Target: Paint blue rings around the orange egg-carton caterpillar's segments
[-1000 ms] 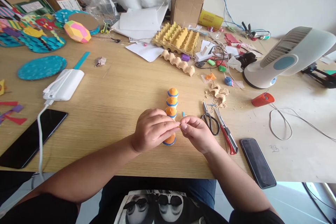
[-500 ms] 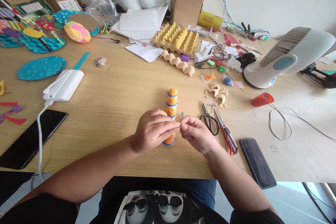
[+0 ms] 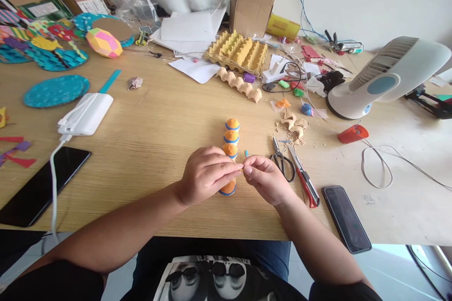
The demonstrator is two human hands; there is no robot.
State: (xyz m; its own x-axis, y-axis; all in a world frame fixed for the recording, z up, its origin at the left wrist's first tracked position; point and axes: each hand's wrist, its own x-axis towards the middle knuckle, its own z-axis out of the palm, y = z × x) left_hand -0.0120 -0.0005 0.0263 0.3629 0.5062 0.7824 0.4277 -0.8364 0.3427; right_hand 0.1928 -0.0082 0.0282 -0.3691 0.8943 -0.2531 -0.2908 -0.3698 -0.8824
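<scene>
A row of orange domes with blue rims (image 3: 231, 136) runs away from me on the wooden table, its nearer part partly covered by my hands. My left hand (image 3: 210, 174) is closed just over the row, its fingertips meeting those of my right hand (image 3: 263, 176). Between the touching fingertips shows a tiny yellow-orange bit (image 3: 242, 168), mostly hidden. The right hand's thumb and index finger are pinched together on it. A small blue scrap (image 3: 246, 153) lies just beyond the right hand.
Black-handled scissors (image 3: 283, 162) and a red utility knife (image 3: 306, 181) lie right of my hands, with a phone (image 3: 346, 218) beyond. Torn carton pieces (image 3: 294, 124), egg trays (image 3: 236, 51) and a fan (image 3: 381, 75) stand further back. A white power bank (image 3: 85, 114) sits left.
The fingertips have shifted very slightly around the tiny bit. Everything else looks the same.
</scene>
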